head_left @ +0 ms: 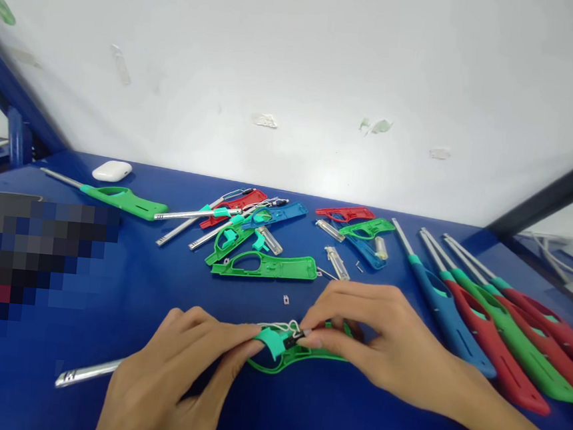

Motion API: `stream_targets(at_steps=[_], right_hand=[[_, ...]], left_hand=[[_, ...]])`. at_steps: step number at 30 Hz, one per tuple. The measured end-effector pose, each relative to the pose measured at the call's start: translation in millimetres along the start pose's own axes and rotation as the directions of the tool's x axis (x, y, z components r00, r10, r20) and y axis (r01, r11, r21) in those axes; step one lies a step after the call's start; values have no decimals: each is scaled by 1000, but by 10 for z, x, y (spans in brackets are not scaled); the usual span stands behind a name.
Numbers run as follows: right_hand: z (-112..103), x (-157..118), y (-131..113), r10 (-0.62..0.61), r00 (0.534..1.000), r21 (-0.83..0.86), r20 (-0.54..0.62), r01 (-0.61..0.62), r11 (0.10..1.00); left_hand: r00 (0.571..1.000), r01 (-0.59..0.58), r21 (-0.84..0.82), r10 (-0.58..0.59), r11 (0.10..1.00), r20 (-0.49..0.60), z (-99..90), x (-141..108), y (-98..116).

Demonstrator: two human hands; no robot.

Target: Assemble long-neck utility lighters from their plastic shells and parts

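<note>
A green lighter handle half (304,354) lies open side up near the front of the table, between my hands. My left hand (177,366) pinches the teal trigger (271,342) over the handle's finger loop. Between the thumb and fingers of my right hand (376,336) is the end of a small black igniter (294,339), which meets the trigger. A white wire (291,324) loops above the igniter. The silver lighter tube (87,373) sticks out to the left from under my left hand. My right fingers cover part of the handle.
Beyond my hands lie a green handle half (282,267), a tiny metal clip (286,300), clear fuel tanks (336,263) and several red, blue and green shells. Several assembled lighters (452,303) line the right; another green lighter (127,201) and a white case (112,171) are back left.
</note>
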State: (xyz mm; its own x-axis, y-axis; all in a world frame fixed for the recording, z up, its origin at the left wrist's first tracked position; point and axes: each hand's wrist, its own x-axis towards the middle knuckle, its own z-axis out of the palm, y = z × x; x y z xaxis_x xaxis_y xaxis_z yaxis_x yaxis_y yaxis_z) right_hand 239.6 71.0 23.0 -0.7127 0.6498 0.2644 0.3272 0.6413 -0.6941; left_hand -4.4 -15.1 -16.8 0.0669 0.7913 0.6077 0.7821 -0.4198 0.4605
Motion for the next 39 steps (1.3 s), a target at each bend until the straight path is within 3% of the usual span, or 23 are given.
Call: stream_targets(at_steps=[4, 10, 24, 32, 39], right_hand=[[9, -1, 8, -5, 1000, 16, -1, 5, 1000], [36, -19, -15, 24, 999, 34, -30, -23, 999], [59, -25, -10, 88, 996, 69, 29, -90, 994], [-25, 1, -104, 126, 981, -22, 150, -124, 992], [-31, -4, -146, 225, 941, -154, 253, -190, 969]], left_hand=[[999, -17, 83, 20, 996, -34, 15, -9, -1], [994, -113, 142, 114, 983, 1, 27, -10, 9], [987, -151, 45, 148, 988, 62, 67, -43, -69], [998, -66, 87, 64, 994, 23, 97, 1, -15], [980, -168, 37, 163, 985, 110, 97, 39, -28]])
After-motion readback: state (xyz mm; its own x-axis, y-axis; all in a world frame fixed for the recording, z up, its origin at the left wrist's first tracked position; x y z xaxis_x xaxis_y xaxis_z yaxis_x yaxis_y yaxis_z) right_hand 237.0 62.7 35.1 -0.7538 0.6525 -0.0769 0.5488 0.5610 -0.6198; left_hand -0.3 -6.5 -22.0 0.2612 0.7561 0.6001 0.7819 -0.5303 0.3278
